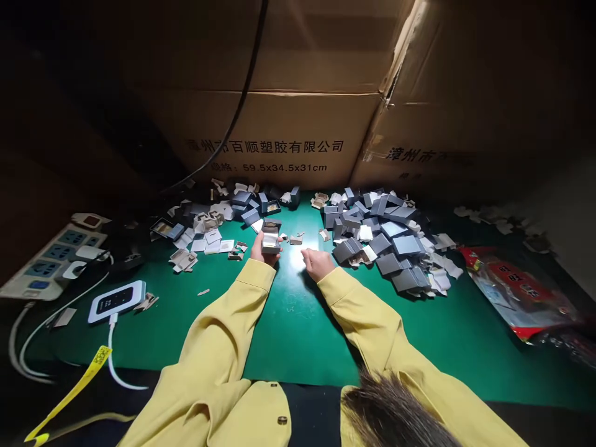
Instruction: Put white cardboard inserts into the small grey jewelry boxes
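Note:
My left hand [261, 250] is closed around a small open grey box [270, 241] with a pale insert, held just above the green mat [288, 329]. My right hand [315, 262] rests on the mat a little to the right, fingers curled in; whether anything is in them is hidden. A small grey piece [295, 239] lies just beyond the two hands. Both arms wear yellow sleeves.
A heap of grey box parts [386, 239] lies at the right, another pile with pale inserts [223, 214] at the left. Cardboard cartons [288, 130] wall off the back. A power strip [51, 257], a small white device [116, 300] with cable, and a red-printed bag [512, 288] flank the mat.

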`<state>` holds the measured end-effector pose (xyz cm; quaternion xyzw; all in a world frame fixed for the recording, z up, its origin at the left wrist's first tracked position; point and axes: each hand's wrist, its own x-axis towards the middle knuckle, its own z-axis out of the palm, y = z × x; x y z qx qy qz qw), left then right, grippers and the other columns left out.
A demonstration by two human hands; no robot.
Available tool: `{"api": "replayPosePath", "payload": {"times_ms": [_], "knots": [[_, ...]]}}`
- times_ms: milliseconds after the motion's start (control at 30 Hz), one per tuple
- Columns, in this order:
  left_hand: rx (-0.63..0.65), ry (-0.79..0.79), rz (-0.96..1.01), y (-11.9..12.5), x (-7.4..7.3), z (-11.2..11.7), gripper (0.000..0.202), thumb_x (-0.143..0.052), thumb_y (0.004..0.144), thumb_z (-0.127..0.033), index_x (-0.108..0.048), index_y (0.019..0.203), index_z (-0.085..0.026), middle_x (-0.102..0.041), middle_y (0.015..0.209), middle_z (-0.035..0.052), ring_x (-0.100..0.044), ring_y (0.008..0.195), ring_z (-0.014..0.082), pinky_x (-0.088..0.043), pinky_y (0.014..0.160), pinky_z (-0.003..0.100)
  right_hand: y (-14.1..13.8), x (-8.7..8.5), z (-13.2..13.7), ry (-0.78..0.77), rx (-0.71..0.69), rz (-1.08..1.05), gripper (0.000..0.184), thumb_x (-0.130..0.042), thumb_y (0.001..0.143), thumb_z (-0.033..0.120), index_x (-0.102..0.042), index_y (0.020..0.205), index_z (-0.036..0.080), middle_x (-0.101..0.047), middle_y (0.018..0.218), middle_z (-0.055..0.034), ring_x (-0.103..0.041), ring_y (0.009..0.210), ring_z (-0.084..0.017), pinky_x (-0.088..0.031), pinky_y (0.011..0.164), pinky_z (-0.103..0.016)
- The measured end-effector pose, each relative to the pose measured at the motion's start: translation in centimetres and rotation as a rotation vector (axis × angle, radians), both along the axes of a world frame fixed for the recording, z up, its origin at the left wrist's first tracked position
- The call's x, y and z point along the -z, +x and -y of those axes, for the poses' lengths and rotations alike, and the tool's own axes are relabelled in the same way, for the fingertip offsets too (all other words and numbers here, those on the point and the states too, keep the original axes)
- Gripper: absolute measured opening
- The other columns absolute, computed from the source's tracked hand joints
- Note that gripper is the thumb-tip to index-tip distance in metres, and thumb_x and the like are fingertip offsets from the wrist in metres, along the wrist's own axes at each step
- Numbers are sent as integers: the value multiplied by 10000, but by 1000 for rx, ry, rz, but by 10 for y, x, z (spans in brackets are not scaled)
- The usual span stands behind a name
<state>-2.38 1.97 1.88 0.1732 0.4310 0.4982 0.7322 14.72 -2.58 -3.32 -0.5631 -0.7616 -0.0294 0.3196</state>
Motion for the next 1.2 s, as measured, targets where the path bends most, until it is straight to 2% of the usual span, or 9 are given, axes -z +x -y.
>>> {"api": "replayPosePath", "payload": {"times_ms": [200,333,433,533,633,767,867,1000,1200], "knots": [[-70,79,38,-10,-6,6,424,-289,967,-404,-607,992,-126,-671,737,81,-632,632,159,-466,482,225,-7,2,-6,-183,71,55,421,-369,971,364,-582,660,176,-564,546,-24,-474,483,-125,-271,501,-249],[-225,168,76,-30,-11,1,417,-301,952,-400,-606,988,-118,-662,745,88,-639,651,164,-490,527,242,-23,-2,-11,-206,41,-2,440,-413,951,395,-571,600,183,-564,566,-17,-484,534,-128,-278,534,-245],[-389,236,75,-56,-16,-6,436,-305,951,-410,-608,910,-101,-651,741,99,-590,577,135,-455,490,232,-58,-11,-25,-198,-61,-93,359,-451,937,362,-617,671,186,-608,653,-28,-541,646,-151,-351,606,-254],[-555,272,56,-90,-21,-12,456,-286,952,-473,-583,904,-130,-633,733,75,-515,511,100,-396,450,211,-112,-22,-45,-180,-205,-152,248,-442,944,281,-667,921,178,-674,929,-59,-563,910,-178,-401,826,-275],[-733,276,98,-117,-21,-15,483,-216,954,-508,-538,891,-153,-585,672,32,-435,473,77,-339,445,195,-162,-28,-60,-251,-234,-105,319,-450,941,337,-605,1153,158,-630,1148,-92,-499,1067,-218,-389,906,-329],[-761,282,138,-124,-19,-18,442,-218,960,-470,-515,855,-160,-577,656,35,-427,482,88,-316,458,206,-191,-30,-68,-360,-167,3,270,-522,890,368,-623,1061,186,-591,1170,-111,-456,1084,-277,-405,850,-401],[-719,257,133,-115,-19,-20,417,-245,953,-451,-516,818,-163,-589,634,48,-431,468,97,-308,446,211,-181,-28,-68,-396,-171,-30,188,-577,839,282,-608,992,178,-613,1056,-93,-492,1002,-250,-418,814,-368],[-648,204,198,-93,-19,-19,449,-243,946,-454,-534,771,-160,-602,626,63,-453,463,106,-313,417,214,-142,-19,-56,-345,-188,-145,80,-555,824,180,-604,886,190,-636,888,-45,-519,919,-216,-423,805,-342],[-345,166,307,-27,-4,5,498,-252,955,-443,-582,755,-127,-625,640,89,-487,449,109,-367,409,217,-60,-11,-17,160,-100,-390,97,-562,771,130,-623,726,190,-583,991,-77,-496,888,-198,-447,803,-355]]}}
